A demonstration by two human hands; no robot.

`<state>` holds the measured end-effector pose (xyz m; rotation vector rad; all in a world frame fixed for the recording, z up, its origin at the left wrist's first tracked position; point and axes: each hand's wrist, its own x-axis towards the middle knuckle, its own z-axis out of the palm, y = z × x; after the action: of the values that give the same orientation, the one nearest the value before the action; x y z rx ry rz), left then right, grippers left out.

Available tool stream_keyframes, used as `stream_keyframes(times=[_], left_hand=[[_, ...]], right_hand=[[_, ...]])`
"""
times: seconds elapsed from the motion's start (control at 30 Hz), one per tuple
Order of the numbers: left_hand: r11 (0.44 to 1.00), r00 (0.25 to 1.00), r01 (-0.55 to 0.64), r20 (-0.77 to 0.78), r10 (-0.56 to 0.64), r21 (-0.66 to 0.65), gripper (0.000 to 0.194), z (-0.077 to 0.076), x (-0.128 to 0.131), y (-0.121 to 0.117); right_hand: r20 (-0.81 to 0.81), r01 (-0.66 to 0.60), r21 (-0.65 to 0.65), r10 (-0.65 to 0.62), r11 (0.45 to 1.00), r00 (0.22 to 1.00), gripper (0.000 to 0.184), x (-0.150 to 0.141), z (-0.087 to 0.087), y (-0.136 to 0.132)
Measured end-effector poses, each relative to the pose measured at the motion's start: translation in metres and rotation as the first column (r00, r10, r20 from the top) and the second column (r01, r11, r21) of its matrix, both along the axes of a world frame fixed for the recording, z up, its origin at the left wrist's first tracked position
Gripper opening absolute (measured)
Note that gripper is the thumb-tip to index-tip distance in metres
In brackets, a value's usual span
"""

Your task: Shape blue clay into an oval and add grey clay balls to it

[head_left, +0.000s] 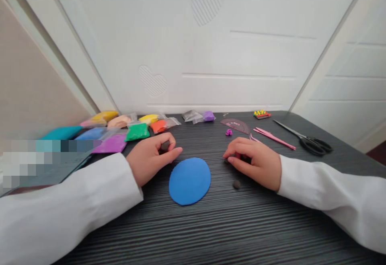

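A flat blue clay disc [189, 181] lies on the dark table between my hands. My left hand [152, 155] rests at its upper left, fingers curled in and thumb stretched towards the disc. A dark patch shows inside those curled fingers, too shaded to name. To the right of the disc, my right hand [256, 161] is closed, its thumb and fingertips together low over the table. A small dark clay piece [226, 161] shows at those fingertips, mostly hidden. Just below this hand sits a little dark clay ball [237, 184].
Bagged clay in several colours, including a green pack [137, 132] and a purple pack [208, 116], lines the back left and middle. Behind my right hand are a protractor [235, 126], a purple bit [229, 132], pink tools [275, 138], scissors [313, 143] and a yellow-red piece [262, 114].
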<state>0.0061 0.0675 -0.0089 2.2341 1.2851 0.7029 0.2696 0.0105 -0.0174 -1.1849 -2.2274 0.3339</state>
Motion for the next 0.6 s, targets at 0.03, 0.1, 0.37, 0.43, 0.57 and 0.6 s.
stream_keyframes(times=[0.03,0.1,0.37,0.43,0.57,0.6], left_hand=[[1.0,1.0,-0.007,0.0,0.007,-0.002,0.03,0.0,-0.001,-0.002],[1.0,1.0,-0.021,-0.008,0.021,-0.001,0.032,0.0,-0.003,-0.004],[0.998,0.999,-0.031,-0.017,0.031,-0.045,0.036,0.0,-0.007,-0.008],[0.998,0.999,-0.032,-0.012,0.031,-0.049,0.036,0.001,-0.007,-0.008],[0.997,1.0,-0.03,-0.009,0.03,-0.068,0.036,0.0,-0.007,-0.008],[0.997,0.999,-0.03,-0.013,0.029,-0.069,0.036,0.0,-0.008,-0.007]], right_hand=[[-0.008,0.016,-0.002,-0.016,1.0,1.0,0.014,0.0,0.002,-0.002],[-0.017,0.044,-0.009,-0.044,0.999,0.999,0.013,0.0,0.005,-0.007],[-0.019,-0.092,-0.151,0.09,0.984,0.996,0.012,0.003,0.004,-0.032],[-0.012,-0.121,-0.137,0.12,0.983,0.993,0.013,0.004,0.002,-0.033],[-0.012,-0.158,-0.134,0.158,0.978,0.987,0.006,0.005,0.0,-0.031],[-0.015,-0.159,-0.142,0.158,0.977,0.987,0.006,0.005,-0.001,-0.031]])
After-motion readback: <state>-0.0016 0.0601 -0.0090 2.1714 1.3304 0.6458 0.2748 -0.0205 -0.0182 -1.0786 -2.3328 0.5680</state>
